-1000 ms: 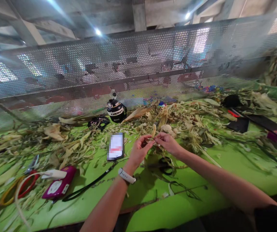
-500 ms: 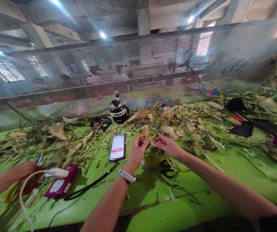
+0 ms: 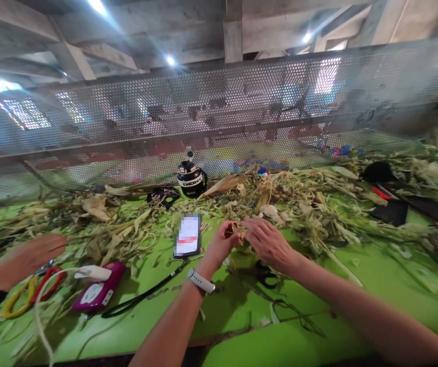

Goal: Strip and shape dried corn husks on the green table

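Note:
Between thumb and fingers, my left hand [image 3: 224, 243] pinches a small pale strip of corn husk [image 3: 236, 229]. My right hand [image 3: 268, 243] meets it from the right, back of the hand up, with its fingers bent together over the strip; the fingertips are partly hidden. Beneath the right wrist lies a pair of black-handled scissors [image 3: 268, 278]. Left of my hands a phone [image 3: 187, 235] with a lit screen lies on the green table [image 3: 158, 321]. Dried husk pieces [image 3: 299, 204] are heaped just beyond my hands.
At the far left is a co-worker's hand [image 3: 37, 255] above red and yellow-handled scissors [image 3: 31, 293]. A purple power bank [image 3: 102, 290] with a white cable lies nearby. A black bottle [image 3: 191, 179] stands before a perforated metal screen [image 3: 127, 127]. Black flat items [image 3: 390, 210] lie at right.
My right hand has moved in against the left, its fingers now over the husk strip. The co-worker's hand has come off the red and yellow scissors. The view has shifted slightly.

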`<state>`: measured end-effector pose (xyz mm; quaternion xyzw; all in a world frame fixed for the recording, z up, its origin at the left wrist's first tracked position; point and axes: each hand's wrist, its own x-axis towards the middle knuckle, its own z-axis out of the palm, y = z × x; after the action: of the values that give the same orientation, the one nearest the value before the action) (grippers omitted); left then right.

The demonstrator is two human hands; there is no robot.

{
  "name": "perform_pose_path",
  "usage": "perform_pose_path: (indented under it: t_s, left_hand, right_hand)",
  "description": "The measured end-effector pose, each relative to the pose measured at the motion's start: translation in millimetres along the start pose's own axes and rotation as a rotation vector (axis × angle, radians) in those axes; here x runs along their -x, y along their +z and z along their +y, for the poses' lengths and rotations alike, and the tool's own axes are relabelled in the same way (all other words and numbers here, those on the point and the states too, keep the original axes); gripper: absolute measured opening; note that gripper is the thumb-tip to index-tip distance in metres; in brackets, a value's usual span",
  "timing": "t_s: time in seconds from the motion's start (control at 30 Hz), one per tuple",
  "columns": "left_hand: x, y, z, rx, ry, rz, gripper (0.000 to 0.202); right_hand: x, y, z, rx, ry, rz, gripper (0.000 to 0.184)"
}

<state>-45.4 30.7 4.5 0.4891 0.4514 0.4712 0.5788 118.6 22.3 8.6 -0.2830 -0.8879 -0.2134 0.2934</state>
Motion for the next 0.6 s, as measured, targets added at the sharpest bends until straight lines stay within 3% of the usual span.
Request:
perform_pose_path:
  t_s: [0.13,0.3,0.43,0.6]
  left_hand:
    - [1.7,1.0,1.7,0.005,-0.014,-0.063,0.028]
    - [7.3,5.0,9.7,0.090,-0.060,-0.123,0.025]
    - [9.8,6.1,11.9,0.093,-0.017,-0.119,0.021]
    - [8.1,7.6,7.8,0.078,0.029,-0.134,0.033]
  right_hand:
    - [2.1,9.1,7.0,-0.047,0.134,0.036,0.018]
    - [3.1,12.0,8.9,-0.160,0.368,-0.024,0.019]
    - [1.3,8.0,5.4,-0.297,0.557,-0.089,0.019]
    - [-0.7,4.6,4.1,-0.444,0.659,-0.088,0.016]
